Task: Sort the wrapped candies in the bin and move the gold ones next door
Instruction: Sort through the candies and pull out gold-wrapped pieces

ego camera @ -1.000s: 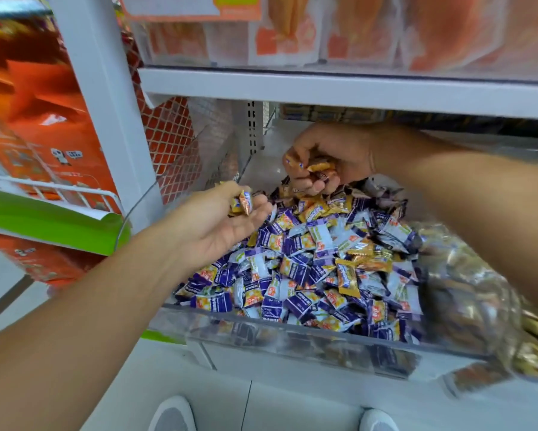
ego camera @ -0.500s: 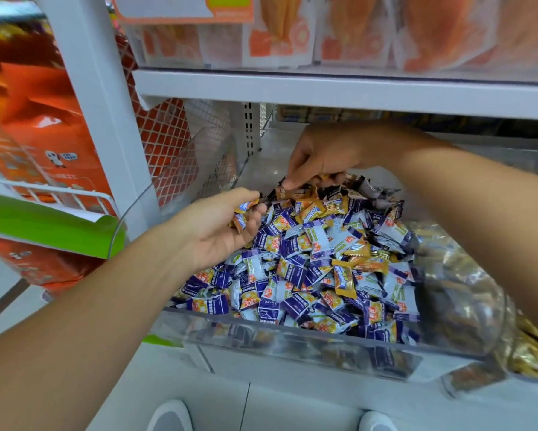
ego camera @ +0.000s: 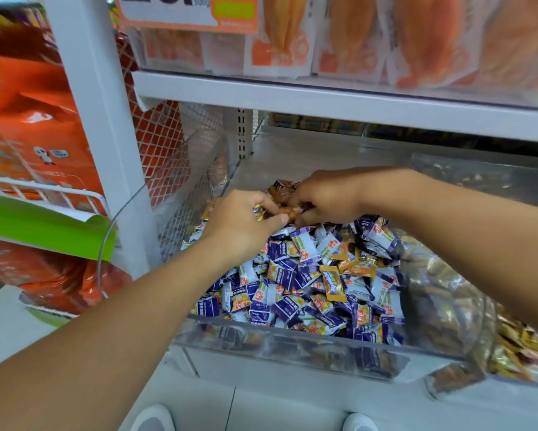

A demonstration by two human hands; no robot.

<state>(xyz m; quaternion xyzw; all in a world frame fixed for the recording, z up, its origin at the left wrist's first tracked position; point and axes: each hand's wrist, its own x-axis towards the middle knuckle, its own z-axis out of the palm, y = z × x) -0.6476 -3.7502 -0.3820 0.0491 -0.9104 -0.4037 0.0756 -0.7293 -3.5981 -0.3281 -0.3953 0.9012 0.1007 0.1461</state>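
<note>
A clear plastic bin (ego camera: pixel 292 343) on the shelf holds a heap of purple and white wrapped candies (ego camera: pixel 295 293) with a few gold ones (ego camera: pixel 334 283) mixed in. Both hands meet over the back of the heap. My left hand (ego camera: pixel 239 222) curls its fingers round a few small candies. My right hand (ego camera: pixel 323 197) reaches in from the right, fingers bent down into the pile, pinching a gold candy (ego camera: pixel 292 211) where the two hands touch. More gold and brown wrappers (ego camera: pixel 281 189) lie just behind the hands.
To the right stands a neighbouring clear bin (ego camera: pixel 516 346) with gold candies inside. A white shelf board (ego camera: pixel 339 101) hangs close above, carrying orange snack packs. A white upright post (ego camera: pixel 96 126) and wire mesh wall (ego camera: pixel 183 181) bound the left side; orange bags hang beyond it.
My left hand moved up and back from the heap's left edge to meet my right hand. My right hand dropped lower onto the pile. The camera view dipped slightly.
</note>
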